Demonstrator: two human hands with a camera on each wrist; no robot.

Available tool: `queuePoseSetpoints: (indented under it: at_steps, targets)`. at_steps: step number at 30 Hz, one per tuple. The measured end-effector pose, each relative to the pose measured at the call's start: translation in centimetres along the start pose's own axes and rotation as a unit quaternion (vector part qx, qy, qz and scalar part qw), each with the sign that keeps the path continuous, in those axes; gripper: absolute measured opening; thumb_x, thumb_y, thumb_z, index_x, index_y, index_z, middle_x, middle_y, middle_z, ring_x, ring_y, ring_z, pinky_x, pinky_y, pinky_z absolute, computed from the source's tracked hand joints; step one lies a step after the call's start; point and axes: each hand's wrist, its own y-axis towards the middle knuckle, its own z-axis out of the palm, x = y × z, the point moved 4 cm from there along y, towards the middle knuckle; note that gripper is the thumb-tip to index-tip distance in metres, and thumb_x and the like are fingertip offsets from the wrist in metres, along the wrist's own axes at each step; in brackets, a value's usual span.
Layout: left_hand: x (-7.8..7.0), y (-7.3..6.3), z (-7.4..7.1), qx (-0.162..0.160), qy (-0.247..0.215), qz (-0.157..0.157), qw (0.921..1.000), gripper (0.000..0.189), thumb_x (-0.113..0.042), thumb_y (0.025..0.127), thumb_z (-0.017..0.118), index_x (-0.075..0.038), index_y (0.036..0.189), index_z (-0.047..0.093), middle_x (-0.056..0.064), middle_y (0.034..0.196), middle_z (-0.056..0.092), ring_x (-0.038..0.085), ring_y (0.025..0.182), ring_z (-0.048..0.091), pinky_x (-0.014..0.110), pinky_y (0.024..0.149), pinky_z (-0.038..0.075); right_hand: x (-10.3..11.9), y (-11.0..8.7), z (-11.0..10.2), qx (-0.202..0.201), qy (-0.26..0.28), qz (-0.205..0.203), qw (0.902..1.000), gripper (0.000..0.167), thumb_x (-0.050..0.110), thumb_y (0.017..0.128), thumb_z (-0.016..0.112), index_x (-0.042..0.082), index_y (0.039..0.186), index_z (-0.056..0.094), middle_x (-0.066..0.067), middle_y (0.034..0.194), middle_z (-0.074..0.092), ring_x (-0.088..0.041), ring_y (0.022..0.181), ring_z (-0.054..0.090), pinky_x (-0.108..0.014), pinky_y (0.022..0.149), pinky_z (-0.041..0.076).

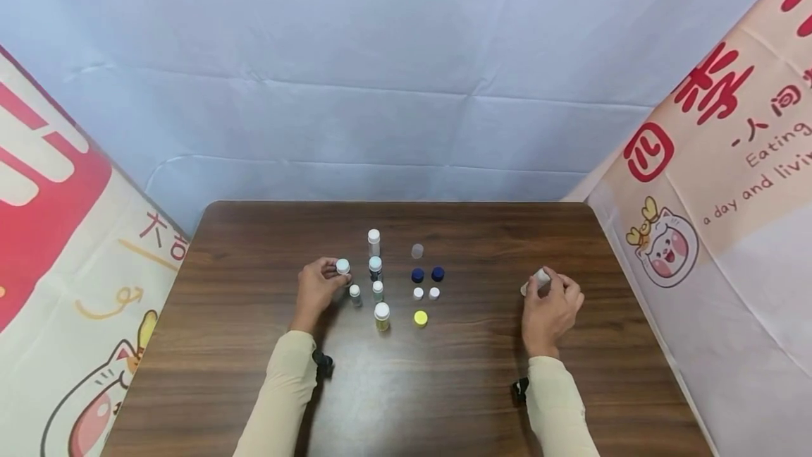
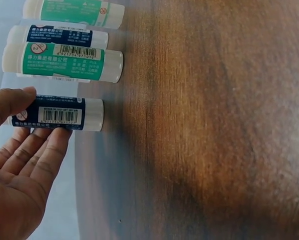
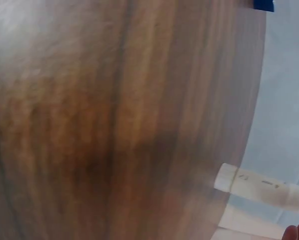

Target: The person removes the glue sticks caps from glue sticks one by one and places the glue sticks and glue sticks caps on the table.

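Observation:
My left hand pinches a glue stick with a navy label and white ends, upright at the left of a group of standing sticks. In the left wrist view its thumb lies on one side of the tube and the fingers on the other. Next to it stand a green-labelled glue stick, a navy one and another green one. Over at the right, my right hand holds a plain white tube near one end, tilted in the head view. Only some fingertips show in the right wrist view.
A yellow-labelled stick and a white-capped stick stand in the group. Right of them sit small round cap-like pieces: clear, blue, white and yellow. Cloth walls surround the wooden table.

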Motion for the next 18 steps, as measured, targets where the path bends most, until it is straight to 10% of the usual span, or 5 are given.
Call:
queuePoseSetpoints:
  at_steps: [18]
  targets:
    - [-0.1,0.0,-0.1,0.009,-0.011,0.006,0.9999,0.031,-0.001,0.073,0.081,0.004,0.1,0.066,0.019,0.097,0.071,0.03,0.091,0.07,0.036,0.078,0.057,-1.3,0.2,1.2,0.044,0.03,0.013,0.9985,0.016,0.003,0.085,0.071,0.003,0.101,0.067,-0.02,0.105,0.065,-0.038,0.101,0.058,-0.051,0.084,0.044]
